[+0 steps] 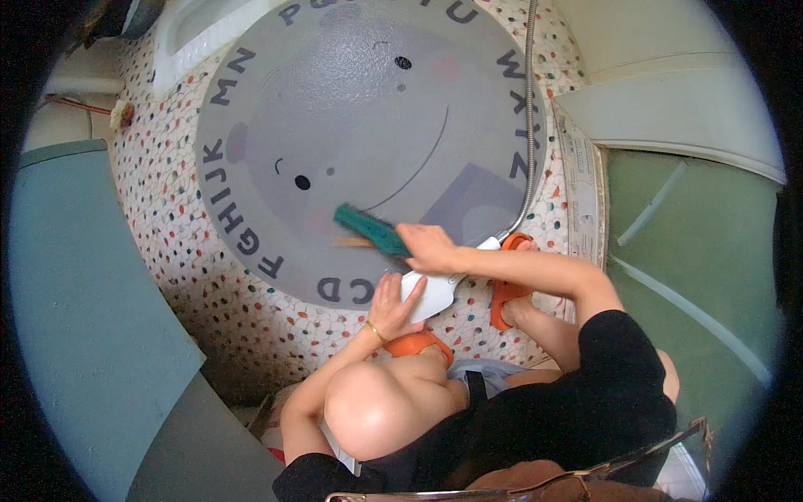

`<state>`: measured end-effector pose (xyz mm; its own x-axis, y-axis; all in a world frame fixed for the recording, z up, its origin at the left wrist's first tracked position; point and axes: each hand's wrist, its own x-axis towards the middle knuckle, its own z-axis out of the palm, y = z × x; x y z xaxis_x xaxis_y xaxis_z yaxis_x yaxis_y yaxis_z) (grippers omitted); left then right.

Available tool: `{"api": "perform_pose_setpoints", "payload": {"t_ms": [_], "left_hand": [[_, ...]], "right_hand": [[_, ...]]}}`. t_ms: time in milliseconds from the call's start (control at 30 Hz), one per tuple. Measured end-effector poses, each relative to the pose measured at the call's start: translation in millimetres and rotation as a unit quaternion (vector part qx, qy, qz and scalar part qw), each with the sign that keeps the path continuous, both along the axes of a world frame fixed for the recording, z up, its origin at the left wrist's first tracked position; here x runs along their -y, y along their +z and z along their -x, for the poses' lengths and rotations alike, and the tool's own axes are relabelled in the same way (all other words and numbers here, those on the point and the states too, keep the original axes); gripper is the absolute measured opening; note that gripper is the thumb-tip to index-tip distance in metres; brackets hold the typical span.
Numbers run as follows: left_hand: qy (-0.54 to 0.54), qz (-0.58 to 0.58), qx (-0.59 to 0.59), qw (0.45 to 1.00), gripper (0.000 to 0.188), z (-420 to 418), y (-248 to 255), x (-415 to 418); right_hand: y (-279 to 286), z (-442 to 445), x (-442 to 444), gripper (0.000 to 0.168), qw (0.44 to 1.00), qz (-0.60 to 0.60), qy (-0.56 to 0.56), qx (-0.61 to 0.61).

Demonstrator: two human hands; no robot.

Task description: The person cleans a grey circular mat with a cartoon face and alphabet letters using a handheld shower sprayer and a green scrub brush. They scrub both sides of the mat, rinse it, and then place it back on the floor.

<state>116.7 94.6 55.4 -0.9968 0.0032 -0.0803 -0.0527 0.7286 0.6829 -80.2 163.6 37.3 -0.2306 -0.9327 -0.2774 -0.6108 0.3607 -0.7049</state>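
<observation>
A large round grey bath mat (376, 144), printed with dark letters and a simple face, lies before me. My right hand (430, 248) grips the near end of a green scrub brush (370, 231), blurred and angled over the mat's lower part. A tan strip (351, 241) shows beside the brush; I cannot tell what it is. Just below, my left hand (396, 304) holds the wide head of a white handheld shower head (433, 301), thumb across its top. My right hand and wrist pass over its handle and hide part of it.
A metal shower hose (530, 125) runs along the mat's right edge. Pebble-patterned floor (163, 207) surrounds the mat. My feet wear orange slippers (502, 307). A white squat toilet (188, 44) sits upper left, a blue-grey panel (94, 251) left, and a green glass panel (684, 251) right.
</observation>
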Motion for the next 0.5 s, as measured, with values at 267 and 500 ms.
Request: {"api": "perform_pose_setpoints", "payload": {"t_ms": [267,500], "left_hand": [[0.024,0.041,0.000,0.999,0.100,-7.0,-11.2,4.7],[0.027,0.035,-0.010,0.999,0.100,-2.4,-4.0,2.1]], "right_hand": [[35.9,111.3,-15.0,0.041,0.981,-0.142,-0.091,-0.094],[5.2,244.1,-45.2,0.044,0.915,-0.142,-0.278,-0.254]]}}
